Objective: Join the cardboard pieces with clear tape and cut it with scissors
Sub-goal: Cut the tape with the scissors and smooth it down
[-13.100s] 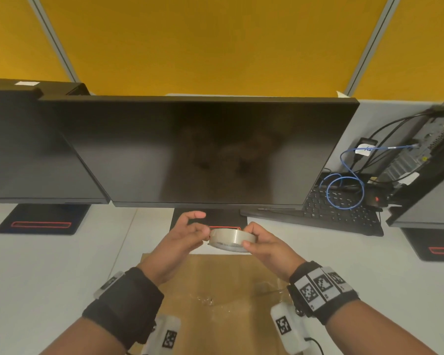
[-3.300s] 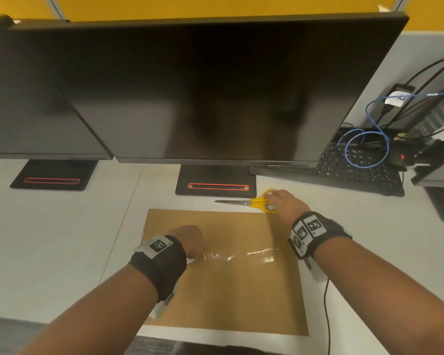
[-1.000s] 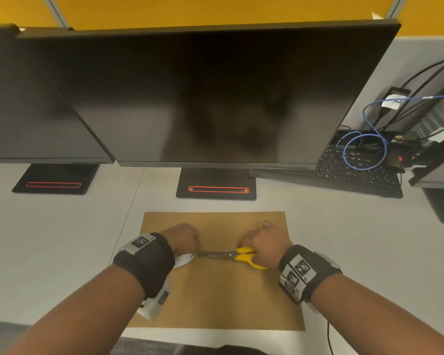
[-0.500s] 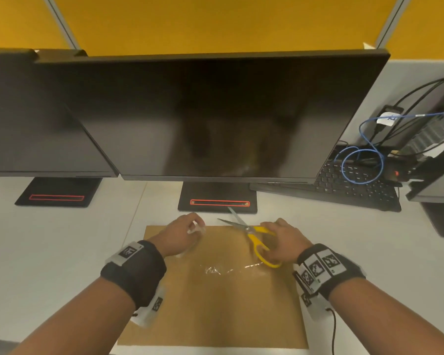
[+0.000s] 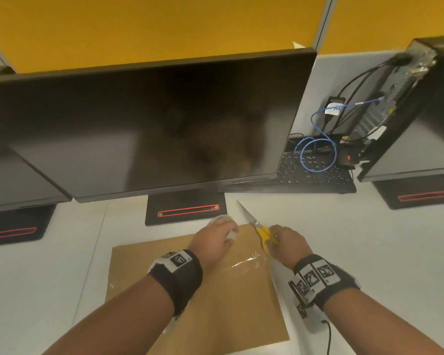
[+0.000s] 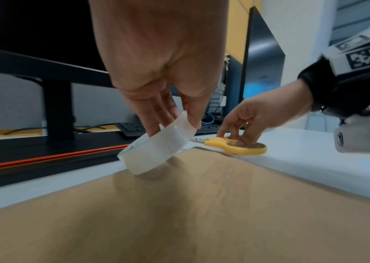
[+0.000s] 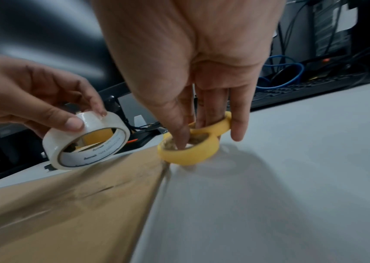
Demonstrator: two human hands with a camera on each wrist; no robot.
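Observation:
Brown cardboard [image 5: 210,298] lies flat on the white desk, and a strip of clear tape [image 5: 244,262] crosses its middle. My left hand [image 5: 213,242] pinches the clear tape roll [image 6: 156,151] [image 7: 85,140] between thumb and fingers, tilted just above the cardboard's far edge. My right hand [image 5: 287,244] has its thumb and fingers through the yellow handles of the scissors [image 5: 259,229] [image 7: 190,147] [image 6: 235,146]. The handles sit at the cardboard's far right corner. The blades are together and point away toward the monitor.
A large black monitor [image 5: 149,124] stands close behind on a base with a red stripe [image 5: 187,208]. Further monitors stand at left and right. A black keyboard [image 5: 315,175] with a coiled blue cable [image 5: 315,155] lies at the back right. White desk [image 5: 369,252] surrounds the cardboard.
Both hands have moved from the taped seam to the cardboard's far edge. The scissors' blades, apart half a second ago, are now together. The tape roll is apart from the strip on the cardboard.

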